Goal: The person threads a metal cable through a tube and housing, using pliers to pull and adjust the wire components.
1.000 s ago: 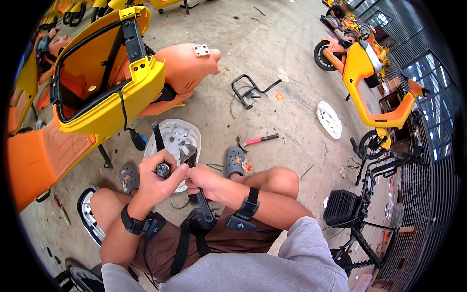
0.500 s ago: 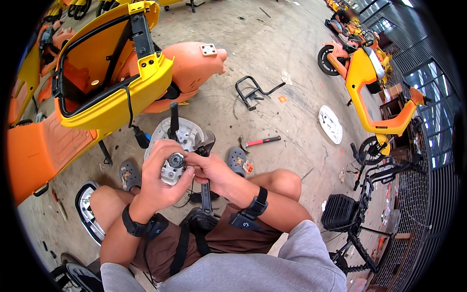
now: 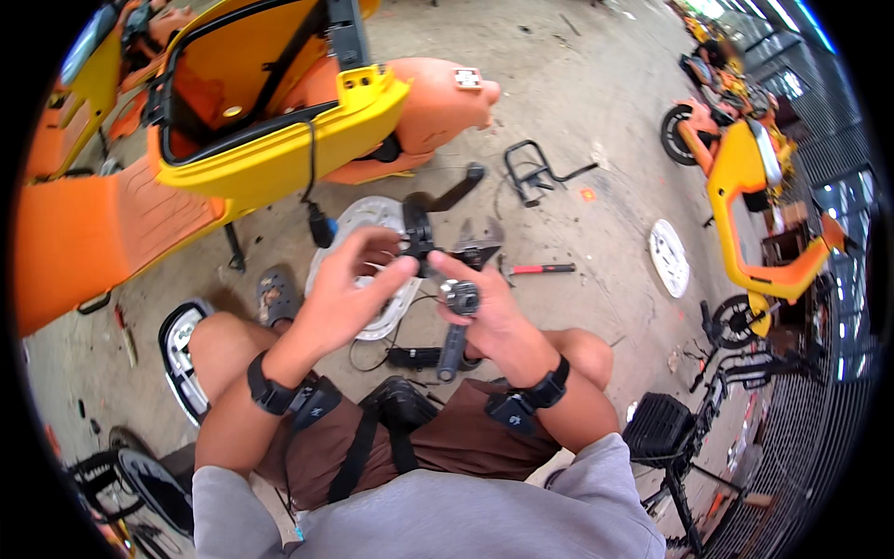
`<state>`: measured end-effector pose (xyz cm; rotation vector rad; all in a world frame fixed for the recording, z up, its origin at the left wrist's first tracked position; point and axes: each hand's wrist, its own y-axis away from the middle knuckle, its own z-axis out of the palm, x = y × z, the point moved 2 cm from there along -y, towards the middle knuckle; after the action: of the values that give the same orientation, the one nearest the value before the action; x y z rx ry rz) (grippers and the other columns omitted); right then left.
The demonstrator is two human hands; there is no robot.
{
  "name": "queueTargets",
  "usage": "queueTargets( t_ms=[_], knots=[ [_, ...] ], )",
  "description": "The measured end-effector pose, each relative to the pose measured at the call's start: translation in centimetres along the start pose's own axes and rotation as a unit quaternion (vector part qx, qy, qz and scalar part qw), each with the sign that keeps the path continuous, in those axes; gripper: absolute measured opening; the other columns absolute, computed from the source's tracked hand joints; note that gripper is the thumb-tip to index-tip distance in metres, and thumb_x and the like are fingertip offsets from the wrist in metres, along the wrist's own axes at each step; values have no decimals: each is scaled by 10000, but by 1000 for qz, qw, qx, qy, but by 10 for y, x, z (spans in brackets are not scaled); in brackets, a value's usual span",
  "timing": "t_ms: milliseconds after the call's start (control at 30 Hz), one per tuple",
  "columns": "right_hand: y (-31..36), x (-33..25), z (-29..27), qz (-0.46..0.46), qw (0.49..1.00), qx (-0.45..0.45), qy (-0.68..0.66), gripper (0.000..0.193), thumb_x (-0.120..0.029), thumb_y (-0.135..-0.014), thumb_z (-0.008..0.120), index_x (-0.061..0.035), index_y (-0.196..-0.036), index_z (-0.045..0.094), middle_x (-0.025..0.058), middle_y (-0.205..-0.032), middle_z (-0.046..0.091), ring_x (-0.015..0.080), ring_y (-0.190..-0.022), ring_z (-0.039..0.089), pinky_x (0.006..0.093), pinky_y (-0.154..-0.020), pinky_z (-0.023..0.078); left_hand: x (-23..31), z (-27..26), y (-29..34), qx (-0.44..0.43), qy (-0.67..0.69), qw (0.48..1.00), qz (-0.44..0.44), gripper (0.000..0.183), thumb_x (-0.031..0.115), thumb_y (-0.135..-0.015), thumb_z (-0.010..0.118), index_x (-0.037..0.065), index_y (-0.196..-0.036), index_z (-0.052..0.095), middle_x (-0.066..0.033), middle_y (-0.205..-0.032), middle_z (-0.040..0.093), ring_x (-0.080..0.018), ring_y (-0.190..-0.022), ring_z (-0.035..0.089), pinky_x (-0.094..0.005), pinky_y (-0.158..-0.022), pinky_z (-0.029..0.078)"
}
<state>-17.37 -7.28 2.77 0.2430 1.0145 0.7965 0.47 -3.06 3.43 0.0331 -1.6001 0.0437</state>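
Through the head view I look down on a pair of bare hands working close together above a white oval cover (image 3: 372, 212) on the concrete floor (image 3: 605, 84). My left hand (image 3: 358, 279) has its thumb and forefinger at the near side of a black bent lever part (image 3: 419, 226), whose arm reaches up and to the right; the other fingers curl with gaps between them. Blur keeps me from telling whether they grip it or merely touch it.

My right hand (image 3: 489, 312) is closed around an adjustable wrench (image 3: 451, 352): its head shows above the fingers, its handle slants down below them. A round, metal-faced end (image 3: 462, 297) sits against that palm, in front of the wrench; I cannot tell what it joins. The right thumb points left, close to the lever part.

Beyond the hands I have a red-handled hammer (image 3: 543, 269) on the floor to the right, with a black tubular bracket (image 3: 531, 174) farther off. A yellow-and-orange scooter (image 3: 270, 154) stands at upper left, and another white oval panel (image 3: 669, 259) lies well apart at right.
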Motion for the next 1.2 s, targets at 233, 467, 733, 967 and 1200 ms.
queueTargets(
  t_ms=[233, 467, 733, 967, 1200],
  knots=[
    [-2, 7, -7, -7, 1000, 8, 27, 186, -222, -903, 695, -93, -861, 568, -96, -567, 393, 14, -419, 279, 210, -397, 222, -11, -3, -2, -85, 62, 992, -71, 471, 168, -926, 647, -67, -1307, 501, -166, -1107, 652, -172, -953, 639, -302, -822, 519],
    [1, 5, -2, -12, 998, -1, 68, 203, -182, -901, 701, -110, -818, 529, -83, -597, 401, 24, -420, 281, 219, -403, 225, -14, 0, -2, -78, 98, 988, -91, 362, 106, -951, 592, -69, -1267, 559, -80, -1044, 656, -97, -895, 597, -270, -790, 518],
    [-3, 9, 1, -20, 997, 15, 77, 207, -221, -908, 697, -99, -831, 548, -90, -558, 382, 28, -433, 299, 222, -410, 235, -13, -4, -2, -77, 82, 989, -97, 356, 107, -959, 593, -79, -1260, 562, -80, -1020, 669, -98, -888, 624, -263, -759, 521],
    [-3, 9, 1, 13, 999, 32, 30, 274, -329, -919, 674, -89, -847, 564, -64, -624, 425, 40, -424, 303, 225, -397, 231, -16, -4, -2, -71, 77, 990, -95, 353, 98, -953, 593, -84, -1254, 568, -104, -1017, 680, -108, -873, 642, -258, -750, 526],
    [-4, 7, 0, -28, 995, 25, 90, 334, -381, -942, 635, -95, -793, 547, -54, -618, 432, 58, -416, 305, 234, -393, 227, -15, -2, -2, -64, 73, 990, -102, 363, 78, -943, 601, -91, -1261, 563, -111, -1004, 681, -115, -878, 652, -256, -747, 533]
  ],
)
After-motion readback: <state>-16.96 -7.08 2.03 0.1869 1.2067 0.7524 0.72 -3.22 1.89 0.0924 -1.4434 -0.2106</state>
